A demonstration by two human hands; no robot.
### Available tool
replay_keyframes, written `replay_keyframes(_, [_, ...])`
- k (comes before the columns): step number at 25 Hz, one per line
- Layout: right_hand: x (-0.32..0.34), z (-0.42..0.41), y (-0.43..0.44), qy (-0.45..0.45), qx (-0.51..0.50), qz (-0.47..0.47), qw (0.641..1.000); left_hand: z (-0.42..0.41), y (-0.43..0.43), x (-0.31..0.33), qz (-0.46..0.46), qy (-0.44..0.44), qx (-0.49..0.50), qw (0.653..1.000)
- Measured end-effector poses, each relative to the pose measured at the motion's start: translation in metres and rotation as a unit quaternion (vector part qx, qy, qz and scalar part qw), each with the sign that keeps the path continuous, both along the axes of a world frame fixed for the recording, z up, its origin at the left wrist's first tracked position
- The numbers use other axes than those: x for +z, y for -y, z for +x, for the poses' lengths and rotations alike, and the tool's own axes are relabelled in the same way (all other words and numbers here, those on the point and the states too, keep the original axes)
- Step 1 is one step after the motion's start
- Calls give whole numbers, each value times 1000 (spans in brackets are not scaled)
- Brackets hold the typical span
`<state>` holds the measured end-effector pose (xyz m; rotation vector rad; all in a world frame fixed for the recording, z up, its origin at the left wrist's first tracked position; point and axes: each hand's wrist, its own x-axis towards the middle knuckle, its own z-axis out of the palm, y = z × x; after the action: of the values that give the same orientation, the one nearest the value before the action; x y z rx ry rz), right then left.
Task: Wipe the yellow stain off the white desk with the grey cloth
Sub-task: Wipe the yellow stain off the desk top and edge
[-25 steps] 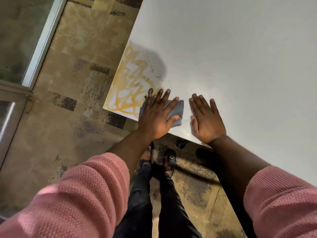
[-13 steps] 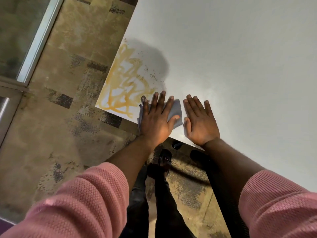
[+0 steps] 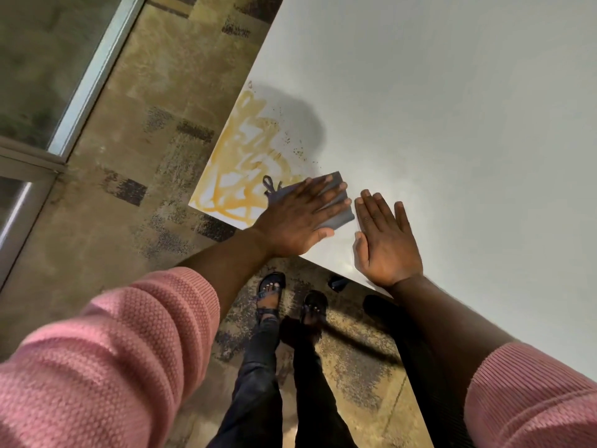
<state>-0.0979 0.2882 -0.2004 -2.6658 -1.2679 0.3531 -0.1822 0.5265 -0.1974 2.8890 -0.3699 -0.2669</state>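
The yellow stain [image 3: 245,163] smears the near left corner of the white desk [image 3: 436,108], with dark specks along its right side. My left hand [image 3: 300,215] lies flat on the folded grey cloth [image 3: 337,213] and presses it onto the desk just right of the stain, fingers pointing right. The cloth's loop tag sticks out toward the stain. My right hand [image 3: 384,240] rests flat on the desk beside the cloth, fingers apart, holding nothing.
The desk's near edge runs diagonally under my wrists. Below it are patterned carpet [image 3: 129,195], my legs and sandalled feet [image 3: 271,295]. A glass door with a metal frame [image 3: 74,92] stands at the left.
My left hand has turned so its fingers point right, and the cloth has slid slightly right, away from the stain. My right hand stays flat on the desk.
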Motion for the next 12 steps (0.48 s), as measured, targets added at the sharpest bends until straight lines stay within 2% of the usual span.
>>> replay_keyframes(6, [3,-1,-1,-3,-4,-16,1000,29,6,7,-13,30,179,983])
replay_keyframes(12, [4,-1,-3,-8,-2,-18,1000,-18,40,4,-20,23,251,967])
